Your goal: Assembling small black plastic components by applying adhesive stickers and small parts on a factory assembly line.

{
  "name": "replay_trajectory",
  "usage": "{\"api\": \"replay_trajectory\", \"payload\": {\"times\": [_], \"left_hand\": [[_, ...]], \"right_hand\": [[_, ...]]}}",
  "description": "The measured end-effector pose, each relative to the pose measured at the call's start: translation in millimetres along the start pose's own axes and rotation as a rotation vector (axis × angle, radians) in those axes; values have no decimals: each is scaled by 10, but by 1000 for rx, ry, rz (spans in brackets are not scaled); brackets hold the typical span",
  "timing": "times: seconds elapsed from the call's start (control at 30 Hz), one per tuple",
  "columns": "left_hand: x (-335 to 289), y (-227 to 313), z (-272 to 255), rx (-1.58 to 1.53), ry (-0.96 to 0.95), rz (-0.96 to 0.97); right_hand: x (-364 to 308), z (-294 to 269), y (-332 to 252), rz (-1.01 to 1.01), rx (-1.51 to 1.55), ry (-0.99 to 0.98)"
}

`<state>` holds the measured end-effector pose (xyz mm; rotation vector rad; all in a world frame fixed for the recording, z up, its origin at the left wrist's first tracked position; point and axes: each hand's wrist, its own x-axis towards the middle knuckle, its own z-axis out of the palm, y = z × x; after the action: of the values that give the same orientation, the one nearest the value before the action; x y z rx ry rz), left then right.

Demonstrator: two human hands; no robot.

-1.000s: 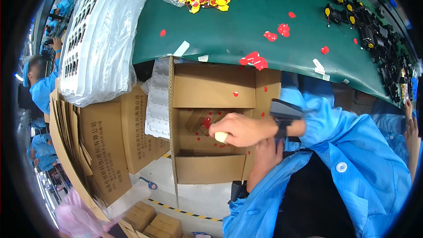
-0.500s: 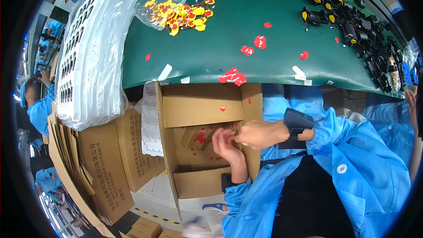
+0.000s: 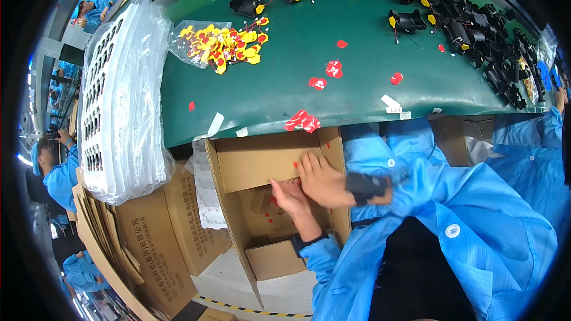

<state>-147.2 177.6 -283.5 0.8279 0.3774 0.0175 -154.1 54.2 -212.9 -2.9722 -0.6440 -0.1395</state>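
Over an open cardboard box (image 3: 262,166) below the table's near edge, both my hands are held close together. My left hand (image 3: 291,200) is palm up with its fingers apart, and nothing shows in it. Beside it my right hand (image 3: 323,183), back upward, has its fingers stretched toward the box's far flap; a dark band is round the wrist. Close to those fingertips, a small red piece (image 3: 295,164) lies against the flap. Deeper in the box are several red scraps (image 3: 270,221), partly hidden by my left hand.
Red round pieces (image 3: 302,122) lie on the green table (image 3: 250,98). Beyond are yellow-and-red parts (image 3: 229,44) by a clear bag and black housings (image 3: 464,30) with wires. Wrapped white trays (image 3: 125,107) and flattened cartons (image 3: 148,238) stand at left. Other people sit nearby.
My right hand has gone from closed beside my left hand to stretched out, farther toward the box's far flap. My left hand has shifted slightly left. The whole view has tilted a little.
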Motion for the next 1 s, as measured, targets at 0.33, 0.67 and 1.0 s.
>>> {"api": "replay_trajectory", "payload": {"times": [0.33, 0.67, 1.0], "left_hand": [[101, 141, -255, 369, 39, -92], [64, 291, -90, 285, -43, -2], [85, 381, 282, 602, -52, 28]], "right_hand": [[280, -361, 163, -40, 125, -67], [138, -664, 460, -163, -190, -276], [-521, -370, -164, -430, 379, -398]]}}
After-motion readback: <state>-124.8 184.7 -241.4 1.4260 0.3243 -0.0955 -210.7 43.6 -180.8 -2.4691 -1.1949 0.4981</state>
